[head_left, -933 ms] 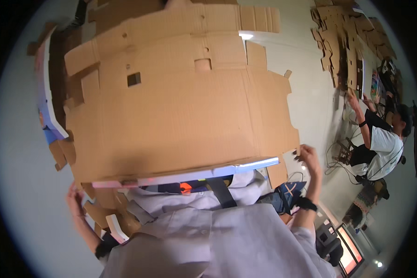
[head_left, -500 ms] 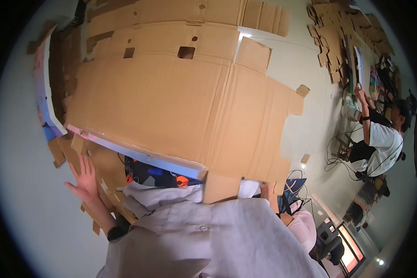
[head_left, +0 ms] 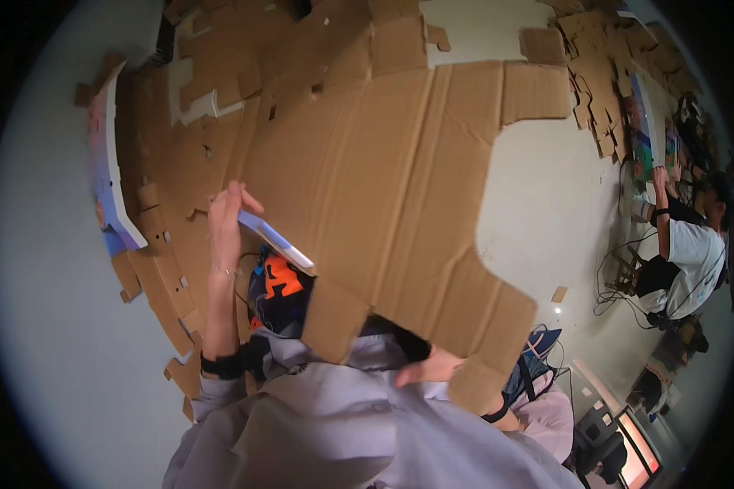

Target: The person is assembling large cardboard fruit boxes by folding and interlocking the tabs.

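Flat brown cardboard sheet (head_left: 371, 179) was seemingly being steadied, grip unclear at left hand (head_left: 226, 222) and right hand (head_left: 435, 367), even support needed next.

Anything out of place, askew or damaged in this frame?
A small cardboard scrap lies alone on the pale floor at right, perhaps a stray offcut. The large cardboard sheet slants, with no clear damage visible.

The person wears a loose, pale lavender-grey shirt (head_left: 326, 432), creased across the front. A black band (head_left: 227, 363) circles the left forearm (head_left: 221, 314) beside the sleeve (head_left: 218, 393), another dark band (head_left: 496, 413) the right; the bare left hand (head_left: 227, 224) has a thin bracelet (head_left: 223, 270) at its wrist.
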`<action>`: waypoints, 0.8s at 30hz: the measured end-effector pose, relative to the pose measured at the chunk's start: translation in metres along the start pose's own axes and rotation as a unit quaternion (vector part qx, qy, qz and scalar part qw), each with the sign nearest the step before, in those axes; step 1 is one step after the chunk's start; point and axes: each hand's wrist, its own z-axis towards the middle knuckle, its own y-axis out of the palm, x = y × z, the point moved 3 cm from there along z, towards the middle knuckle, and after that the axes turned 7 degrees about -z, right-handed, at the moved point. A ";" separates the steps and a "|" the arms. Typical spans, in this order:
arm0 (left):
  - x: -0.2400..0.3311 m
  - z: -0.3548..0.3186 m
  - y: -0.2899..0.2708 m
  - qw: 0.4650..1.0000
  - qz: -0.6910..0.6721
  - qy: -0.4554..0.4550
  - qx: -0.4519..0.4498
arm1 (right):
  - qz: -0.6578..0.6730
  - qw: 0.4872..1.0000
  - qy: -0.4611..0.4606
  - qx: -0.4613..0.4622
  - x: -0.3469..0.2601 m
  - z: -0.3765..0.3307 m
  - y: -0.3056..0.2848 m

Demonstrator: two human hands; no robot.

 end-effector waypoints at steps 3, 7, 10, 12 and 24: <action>0.038 -0.023 0.005 0.993 0.113 -0.020 -0.008 | -0.042 0.995 0.032 0.088 -0.007 0.022 0.008; 0.093 -0.058 0.031 0.985 0.115 0.123 -0.023 | -0.027 0.944 0.141 0.298 0.020 0.049 -0.025; 0.110 -0.104 0.025 0.978 0.049 0.134 -0.152 | 0.213 0.875 0.170 0.400 0.065 0.050 -0.090; 0.092 -0.127 0.002 0.869 -0.264 0.083 -0.411 | 0.226 0.822 0.288 0.436 0.095 0.036 -0.122; -0.170 -0.142 -0.030 0.687 -0.715 -0.076 0.102 | 0.337 0.844 0.256 0.329 0.195 -0.017 -0.133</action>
